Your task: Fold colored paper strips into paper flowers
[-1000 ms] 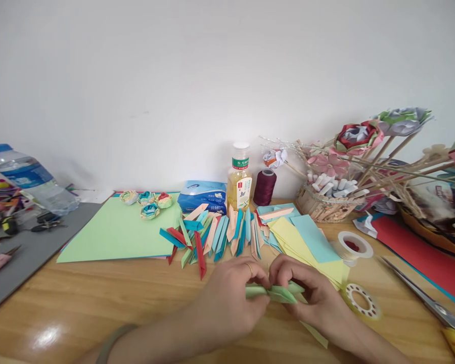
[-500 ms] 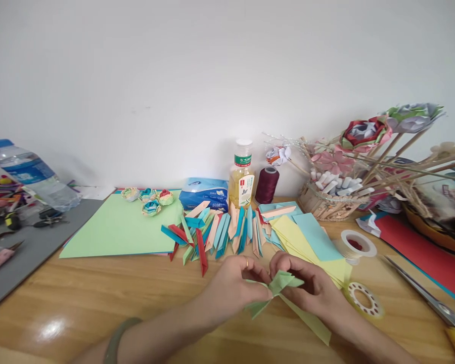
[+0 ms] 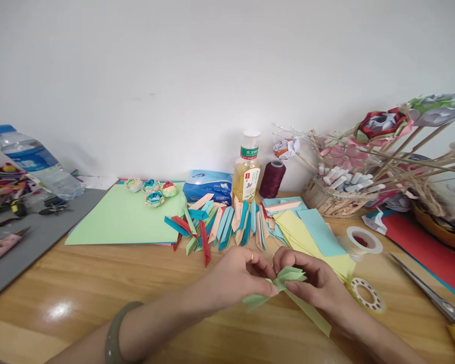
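Both of my hands meet over the wooden table (image 3: 98,303), pinching one folded light green paper strip (image 3: 288,278). My left hand (image 3: 237,275), with a ring on one finger, grips its left side. My right hand (image 3: 313,283) holds the right side, fingers curled round the folds. A loose end of the strip trails down to the right below my right hand. Just behind my hands lies a row of folded paper pieces (image 3: 220,225) in blue, red, peach and green, beside a stack of yellow and blue paper slips (image 3: 311,235).
A large green sheet (image 3: 125,222) with small paper rosettes (image 3: 153,192) lies at the left. A tissue pack (image 3: 207,184), a small bottle (image 3: 247,174), a thread spool (image 3: 272,179), a basket of paper flowers (image 3: 337,199), tape rolls (image 3: 366,293) and scissors (image 3: 428,296) are at the back and right. A water bottle (image 3: 34,162) lies far left.
The flat green strip has been bent and gathered into a bunched, fan-like fold between my fingers, with one end now hanging loose. The view has shifted slightly.
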Demonstrator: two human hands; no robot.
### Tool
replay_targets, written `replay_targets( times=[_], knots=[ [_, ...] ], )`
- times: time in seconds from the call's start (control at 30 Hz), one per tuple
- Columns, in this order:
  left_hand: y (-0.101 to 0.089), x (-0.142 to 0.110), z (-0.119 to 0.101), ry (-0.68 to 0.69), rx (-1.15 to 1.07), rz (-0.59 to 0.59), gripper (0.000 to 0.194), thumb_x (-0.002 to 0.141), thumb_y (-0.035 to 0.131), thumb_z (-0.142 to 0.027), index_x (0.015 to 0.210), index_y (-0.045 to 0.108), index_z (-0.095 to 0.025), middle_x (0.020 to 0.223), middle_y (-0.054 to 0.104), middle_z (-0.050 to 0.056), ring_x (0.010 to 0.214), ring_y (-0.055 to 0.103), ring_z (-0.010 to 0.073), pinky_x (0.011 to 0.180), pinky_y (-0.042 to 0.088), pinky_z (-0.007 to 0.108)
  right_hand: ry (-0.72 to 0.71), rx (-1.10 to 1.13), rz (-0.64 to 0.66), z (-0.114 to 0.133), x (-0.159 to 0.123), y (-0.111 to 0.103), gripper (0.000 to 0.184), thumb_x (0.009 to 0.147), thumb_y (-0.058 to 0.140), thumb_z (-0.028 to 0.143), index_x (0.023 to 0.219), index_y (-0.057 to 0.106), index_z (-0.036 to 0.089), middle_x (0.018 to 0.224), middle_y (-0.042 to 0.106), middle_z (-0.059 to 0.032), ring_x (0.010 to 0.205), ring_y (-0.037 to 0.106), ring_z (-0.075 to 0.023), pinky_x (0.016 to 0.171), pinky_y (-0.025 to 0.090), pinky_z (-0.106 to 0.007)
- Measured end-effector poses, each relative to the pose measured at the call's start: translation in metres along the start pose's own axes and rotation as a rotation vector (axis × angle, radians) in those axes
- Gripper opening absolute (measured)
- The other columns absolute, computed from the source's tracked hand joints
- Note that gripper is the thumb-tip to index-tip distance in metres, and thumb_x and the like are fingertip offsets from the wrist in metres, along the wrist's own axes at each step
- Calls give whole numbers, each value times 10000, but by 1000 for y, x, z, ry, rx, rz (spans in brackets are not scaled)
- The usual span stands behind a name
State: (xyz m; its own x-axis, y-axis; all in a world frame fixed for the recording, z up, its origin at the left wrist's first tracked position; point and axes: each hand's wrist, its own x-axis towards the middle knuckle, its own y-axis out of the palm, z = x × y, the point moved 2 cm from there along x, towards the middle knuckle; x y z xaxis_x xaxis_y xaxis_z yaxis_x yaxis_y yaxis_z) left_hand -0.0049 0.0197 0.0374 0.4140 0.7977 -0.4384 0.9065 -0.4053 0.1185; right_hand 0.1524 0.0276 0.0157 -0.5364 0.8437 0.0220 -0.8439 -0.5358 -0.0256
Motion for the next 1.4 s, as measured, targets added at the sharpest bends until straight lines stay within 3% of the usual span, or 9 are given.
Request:
replay_targets(
  times=[0.23, 0.53, 0.9, 1.1, 1.4],
  knots=[
    [-4, -4, -5, 15, -11, 63, 151, 513, 677, -192, 645, 630, -134, 619, 565, -24, 620, 488, 109, 619, 357, 245, -19, -24, 15, 4, 1, 0, 214, 730, 626, 378, 682, 517, 200, 740, 499, -4, 730, 482, -159, 655, 391, -275],
    [-2, -7, -6, 9, -13, -24, 116, 513, 682, -179, 601, 620, -135, 568, 557, -31, 562, 477, 98, 578, 350, 238, -32, 27, 29, 8, -1, 2, 198, 726, 643, 357, 670, 532, 203, 725, 499, 2, 706, 477, -148, 637, 388, -261],
    [-1, -8, -10, 116, 128, 18, 105, 657, 566, -226, 678, 603, -130, 644, 523, -23, 607, 454, 92, 584, 336, 225, -32, 36, 26, 5, 0, -2, 221, 733, 627, 394, 667, 549, 198, 734, 505, -6, 709, 476, -155, 643, 386, -271],
    [1, -11, -13, 76, 129, 81, 131, 591, 623, -214, 700, 616, -141, 677, 566, -14, 667, 505, 120, 649, 377, 243, 14, 73, 15, 2, -2, -2, 228, 724, 632, 410, 720, 582, 187, 728, 500, -7, 699, 465, -152, 636, 378, -274],
    [-1, -11, -11, 80, 273, 46, 105, 614, 598, -208, 680, 637, -136, 612, 550, -24, 585, 470, 100, 561, 355, 219, 75, 95, 62, 4, 0, 3, 256, 705, 647, 422, 696, 577, 175, 726, 511, -4, 706, 480, -150, 642, 385, -264]
  ],
)
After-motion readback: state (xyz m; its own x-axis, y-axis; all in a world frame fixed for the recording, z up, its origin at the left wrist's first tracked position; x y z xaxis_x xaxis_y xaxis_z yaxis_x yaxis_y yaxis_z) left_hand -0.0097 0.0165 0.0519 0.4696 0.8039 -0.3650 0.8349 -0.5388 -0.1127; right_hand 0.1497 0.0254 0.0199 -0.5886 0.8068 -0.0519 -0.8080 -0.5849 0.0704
